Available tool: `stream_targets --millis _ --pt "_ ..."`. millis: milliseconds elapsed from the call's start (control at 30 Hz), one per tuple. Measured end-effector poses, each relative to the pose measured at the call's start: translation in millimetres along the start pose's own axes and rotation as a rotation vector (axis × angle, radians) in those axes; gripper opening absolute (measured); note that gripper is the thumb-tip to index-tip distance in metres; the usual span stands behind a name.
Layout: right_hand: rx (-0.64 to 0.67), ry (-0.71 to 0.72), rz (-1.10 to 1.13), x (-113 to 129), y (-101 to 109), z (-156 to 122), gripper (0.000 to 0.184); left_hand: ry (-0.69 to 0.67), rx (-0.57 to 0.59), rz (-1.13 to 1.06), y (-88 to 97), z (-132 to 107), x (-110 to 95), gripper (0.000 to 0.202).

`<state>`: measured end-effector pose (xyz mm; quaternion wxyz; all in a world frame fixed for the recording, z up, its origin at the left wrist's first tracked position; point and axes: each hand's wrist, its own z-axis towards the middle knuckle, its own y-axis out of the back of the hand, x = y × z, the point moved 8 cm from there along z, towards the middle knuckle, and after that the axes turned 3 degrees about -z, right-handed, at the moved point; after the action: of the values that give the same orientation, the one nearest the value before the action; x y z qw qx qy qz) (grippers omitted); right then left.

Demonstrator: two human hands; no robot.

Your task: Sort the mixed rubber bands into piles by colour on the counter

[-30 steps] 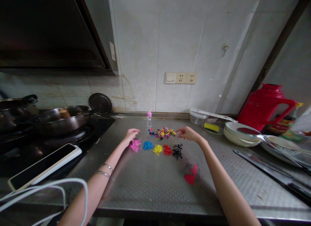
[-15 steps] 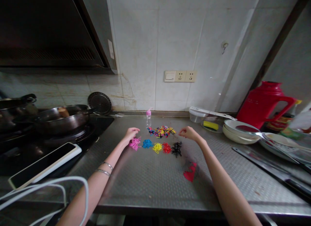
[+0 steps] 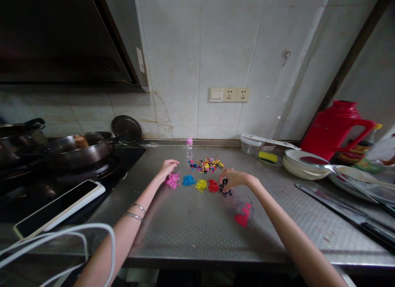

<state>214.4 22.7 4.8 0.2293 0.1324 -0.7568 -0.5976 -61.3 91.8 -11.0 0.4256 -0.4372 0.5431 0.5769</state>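
Note:
My left hand hovers just behind the pile of pink rubber bands, its fingers loosely stretched to the right, with nothing visible in them. My right hand reaches down over the black rubber bands; its thumb and fingers are apart around them, and part of that pile is covered. Between the hands lie blue rubber bands, yellow ones and red ones in a row. Behind the row is a mixed-colour heap. A small clear bottle with a pink top stands behind it.
A clear bag with a red patch lies at front right. Bowls, a sponge, a knife and a red thermos occupy the right. At left are a pan, a phone-like device and white cables.
My right hand has moved from beside the mixed heap forward and left, down to the black rubber bands. My left hand has barely moved. The view has shifted slightly.

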Motion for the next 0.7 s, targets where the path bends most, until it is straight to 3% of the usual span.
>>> stream_targets --millis 200,367,600,700 --pt "-0.089 0.059 -0.047 11 -12 -5 0.034 -0.010 -0.006 0.033 -1.0 -2 -4 0.024" --pt "-0.133 0.075 -0.052 1 -12 -7 0.021 -0.019 0.000 0.040 -1.9 -2 -7 0.023" --pt "-0.252 0.077 0.093 -13 10 -19 0.019 -0.035 -0.002 0.063 -2.8 -3 -9 0.024" --pt "-0.377 0.011 0.238 -34 18 -17 0.021 -0.052 -0.001 0.048 -4.4 -3 -10 0.023"
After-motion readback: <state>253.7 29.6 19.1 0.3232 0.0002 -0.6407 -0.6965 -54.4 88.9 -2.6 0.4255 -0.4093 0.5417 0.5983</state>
